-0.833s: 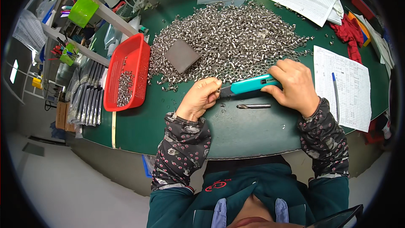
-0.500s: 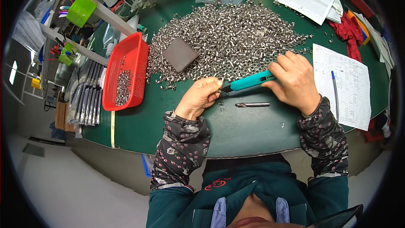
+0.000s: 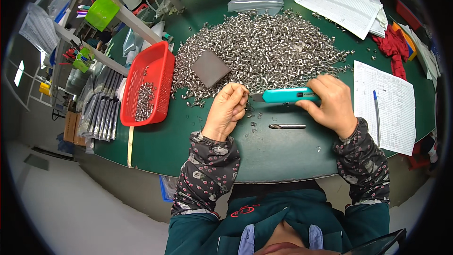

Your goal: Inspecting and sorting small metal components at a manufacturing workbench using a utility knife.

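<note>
Right hand grips teal utility knife, blade tip aimed left at left hand, which is pinched shut on something too small to see, likely a small metal part, at near edge of metal parts heap on green table. Drill bit lies just below the knife; red tray sits left.

Part pinched in left hand hidden
</note>
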The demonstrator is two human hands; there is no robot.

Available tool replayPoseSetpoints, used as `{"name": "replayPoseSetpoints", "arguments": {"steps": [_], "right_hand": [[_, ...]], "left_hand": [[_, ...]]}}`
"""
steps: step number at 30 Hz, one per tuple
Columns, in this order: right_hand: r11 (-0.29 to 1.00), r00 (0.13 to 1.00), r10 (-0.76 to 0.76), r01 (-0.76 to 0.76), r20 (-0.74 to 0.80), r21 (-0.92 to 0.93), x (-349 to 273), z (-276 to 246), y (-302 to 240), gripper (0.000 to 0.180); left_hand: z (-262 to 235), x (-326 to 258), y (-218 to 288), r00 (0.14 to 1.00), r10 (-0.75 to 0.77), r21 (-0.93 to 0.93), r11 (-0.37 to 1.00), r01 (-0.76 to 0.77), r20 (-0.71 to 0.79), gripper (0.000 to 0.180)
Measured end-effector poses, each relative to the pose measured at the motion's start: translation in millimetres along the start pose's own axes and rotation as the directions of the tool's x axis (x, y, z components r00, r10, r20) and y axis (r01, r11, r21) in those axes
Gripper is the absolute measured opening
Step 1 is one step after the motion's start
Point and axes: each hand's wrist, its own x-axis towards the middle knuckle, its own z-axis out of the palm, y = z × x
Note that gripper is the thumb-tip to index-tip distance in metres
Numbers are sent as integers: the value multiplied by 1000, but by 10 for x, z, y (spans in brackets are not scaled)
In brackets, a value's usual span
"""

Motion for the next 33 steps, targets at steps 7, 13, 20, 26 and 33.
{"name": "replayPoseSetpoints", "arguments": {"steps": [7,13,20,26,33], "right_hand": [[957,952,221,-253,210,139,-35,60,-16,33],[932,911,282,-335,301,140,-52,106,-27,36],[902,874,308,-394,375,176,-43,109,-33,38],[893,850,324,-420,416,162,-38,93,-41,37],[941,914,283,-324,291,100,-53,116,-62,36]], "left_hand": [[24,20,-15,994,111,-139,984,-113,-20,10],[42,25,-35,990,116,-50,992,-120,-77,10],[30,30,-78,989,125,-73,989,-131,-74,10],[34,30,-93,990,114,-63,991,-120,-84,9],[22,25,-114,988,75,-58,995,-84,-136,10]]}}
